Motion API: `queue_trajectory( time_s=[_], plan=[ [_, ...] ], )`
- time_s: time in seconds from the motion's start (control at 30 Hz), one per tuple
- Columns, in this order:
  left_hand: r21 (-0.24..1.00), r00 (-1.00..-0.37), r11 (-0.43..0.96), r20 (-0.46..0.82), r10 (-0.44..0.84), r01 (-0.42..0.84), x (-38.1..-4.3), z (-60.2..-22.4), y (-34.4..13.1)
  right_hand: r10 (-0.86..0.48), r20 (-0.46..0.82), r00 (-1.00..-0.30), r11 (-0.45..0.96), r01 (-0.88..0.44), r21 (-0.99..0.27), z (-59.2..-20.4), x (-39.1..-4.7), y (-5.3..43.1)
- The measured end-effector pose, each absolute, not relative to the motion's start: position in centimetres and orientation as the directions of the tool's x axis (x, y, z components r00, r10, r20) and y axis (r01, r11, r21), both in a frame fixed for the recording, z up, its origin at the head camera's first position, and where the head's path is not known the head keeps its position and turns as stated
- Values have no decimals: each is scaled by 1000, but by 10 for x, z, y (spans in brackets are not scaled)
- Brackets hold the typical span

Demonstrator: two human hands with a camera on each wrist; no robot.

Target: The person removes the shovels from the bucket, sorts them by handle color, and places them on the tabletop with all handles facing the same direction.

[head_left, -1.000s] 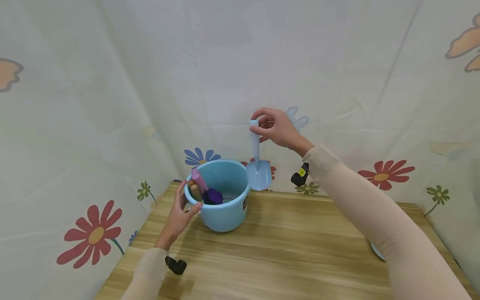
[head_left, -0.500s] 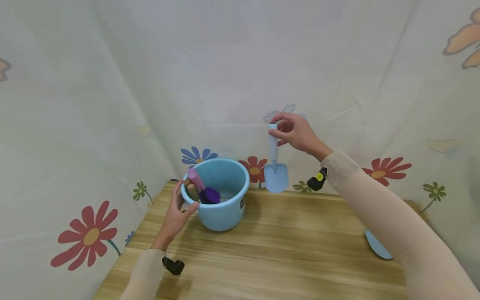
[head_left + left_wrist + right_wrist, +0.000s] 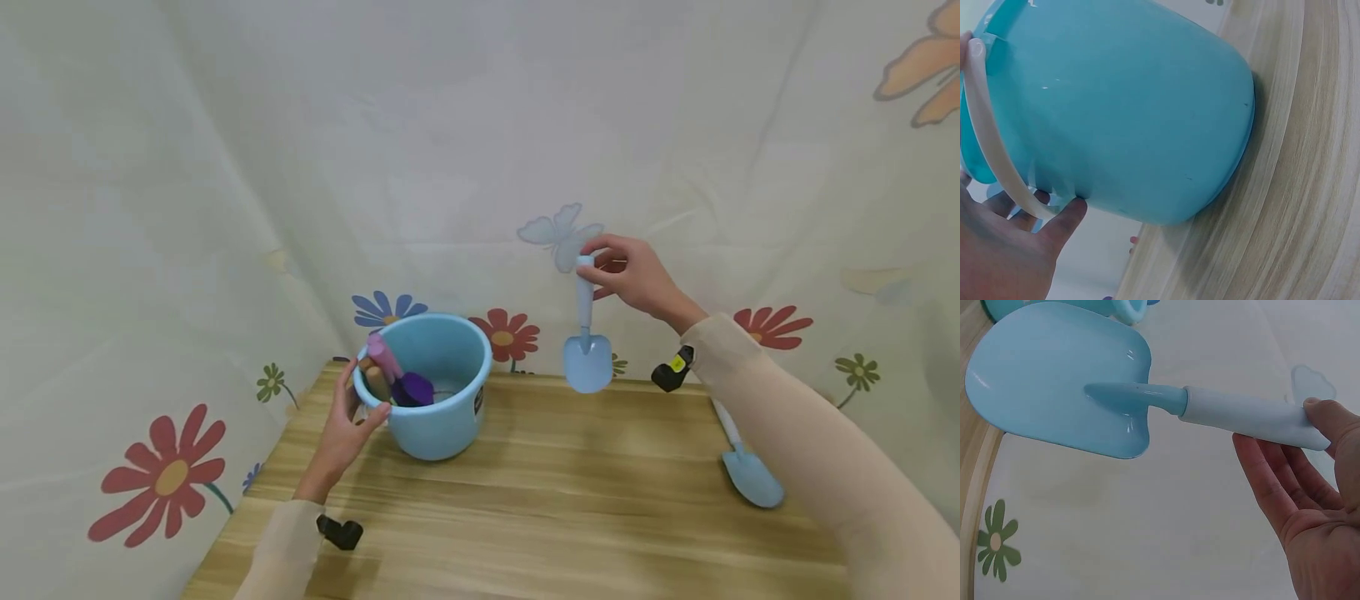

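Note:
A light blue bucket (image 3: 437, 429) stands on the left part of the table, with its pale handle (image 3: 999, 153) hanging at its side. My left hand (image 3: 347, 437) grips its rim at the left, thumb on the near side. Inside lean tools with pink (image 3: 385, 357) and tan handles (image 3: 377, 385), and a dark purple scoop-like piece (image 3: 416, 388) lies low. To the right of the bucket, above the table's back edge, my right hand (image 3: 637, 275) pinches a small light blue shovel (image 3: 588, 364) by the end of its whitish handle, blade hanging down.
A second light blue shovel (image 3: 752, 477) lies on the wooden table (image 3: 525, 517) at the right, partly behind my right sleeve (image 3: 795, 417). A pale cloth (image 3: 450, 150) printed with flowers and butterflies hangs behind and around the table.
My right hand has carried the shovel to the right, away from the bucket's rim. The left hand keeps its grip. The second shovel has come into view from behind the right arm.

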State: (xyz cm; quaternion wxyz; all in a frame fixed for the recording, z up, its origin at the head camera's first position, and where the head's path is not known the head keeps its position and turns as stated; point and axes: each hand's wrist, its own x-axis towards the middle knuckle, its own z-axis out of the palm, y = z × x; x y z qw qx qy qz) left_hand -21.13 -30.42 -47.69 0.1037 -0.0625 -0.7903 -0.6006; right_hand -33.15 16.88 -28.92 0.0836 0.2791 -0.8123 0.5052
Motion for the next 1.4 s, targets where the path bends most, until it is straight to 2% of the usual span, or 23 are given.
queue_trajectory(
  time_s=[0.77, 1.07, 1.4],
  plan=[
    [927, -969, 293, 247, -16, 232, -207, -472, -307, -237, 346, -908, 432, -418, -799, -326, -311, 245],
    [928, -971, 300, 239, -18, 223, -207, -471, -306, -188, 338, -922, 556, -384, -738, -333, -302, 267],
    [927, -973, 308, 231, -20, 214, -206, -471, -305, -190, 284, -940, 594, -340, -729, -359, -297, 292]
  ],
)
